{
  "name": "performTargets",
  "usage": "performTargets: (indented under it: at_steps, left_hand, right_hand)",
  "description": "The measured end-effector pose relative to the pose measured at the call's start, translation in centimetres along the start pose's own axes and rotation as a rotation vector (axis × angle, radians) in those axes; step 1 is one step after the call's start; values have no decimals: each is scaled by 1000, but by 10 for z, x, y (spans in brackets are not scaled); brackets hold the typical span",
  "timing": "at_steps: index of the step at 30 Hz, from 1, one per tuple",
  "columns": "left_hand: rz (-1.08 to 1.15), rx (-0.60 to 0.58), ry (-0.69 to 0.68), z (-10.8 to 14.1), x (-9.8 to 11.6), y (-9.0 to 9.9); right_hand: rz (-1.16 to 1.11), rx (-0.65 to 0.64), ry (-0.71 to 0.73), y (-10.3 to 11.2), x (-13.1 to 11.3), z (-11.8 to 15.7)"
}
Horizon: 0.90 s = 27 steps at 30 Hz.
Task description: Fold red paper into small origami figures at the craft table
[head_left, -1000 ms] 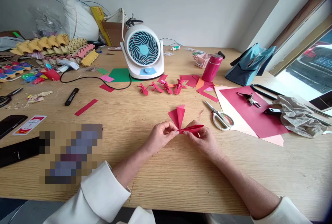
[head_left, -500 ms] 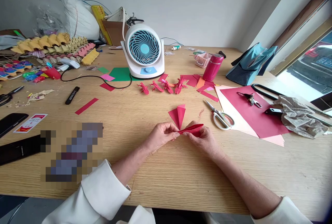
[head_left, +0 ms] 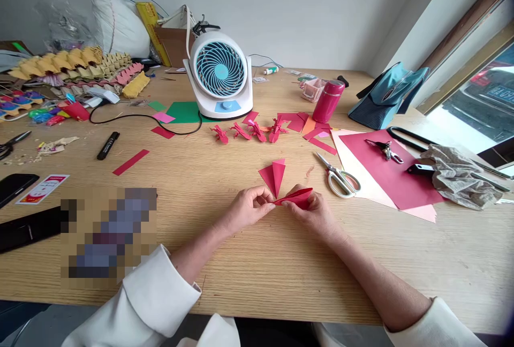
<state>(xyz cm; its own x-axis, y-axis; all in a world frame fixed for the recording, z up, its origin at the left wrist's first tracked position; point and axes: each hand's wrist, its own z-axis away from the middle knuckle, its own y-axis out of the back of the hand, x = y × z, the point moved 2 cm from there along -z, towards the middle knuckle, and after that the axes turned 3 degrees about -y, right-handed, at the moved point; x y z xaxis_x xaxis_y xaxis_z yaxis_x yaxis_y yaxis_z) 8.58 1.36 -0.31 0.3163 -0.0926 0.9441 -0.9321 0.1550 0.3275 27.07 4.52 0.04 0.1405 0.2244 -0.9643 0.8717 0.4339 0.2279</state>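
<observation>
A folded piece of red paper is held between both hands above the near middle of the table. My left hand pinches its pointed left end between thumb and fingers. The wider right part sits in my right hand, whose thumb presses on the near side; its other fingers are partly hidden behind the paper. Just beyond the hands, a second folded red paper piece lies fanned out with its point toward me. Several small red origami figures stand in a row farther back.
Scissors lie right of my hands, beside red and pale paper sheets. A white fan stands at the back, a pink bottle to its right. On the left are a black marker, a red paper strip and phones.
The whole view has shifted slightly. Both hands keep their hold on the folded red paper, with hardly any change in their grip.
</observation>
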Motion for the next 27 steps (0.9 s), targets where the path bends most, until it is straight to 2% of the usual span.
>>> performTargets:
  at_steps: [3, 12, 20, 27]
  left_hand:
    - [-109, 13, -89, 0, 3, 0]
    - [-151, 15, -181, 2, 1, -4]
    - [-220, 38, -210, 1, 1, 1]
    - [-150, 56, -136, 0, -1, 3]
  right_hand:
    - [12, -22, -19, -2, -1, 2]
    - [90, -60, -14, -5, 2, 2]
    - [37, -11, -46, 0, 3, -1]
    - [-133, 9, -93, 12, 9, -7]
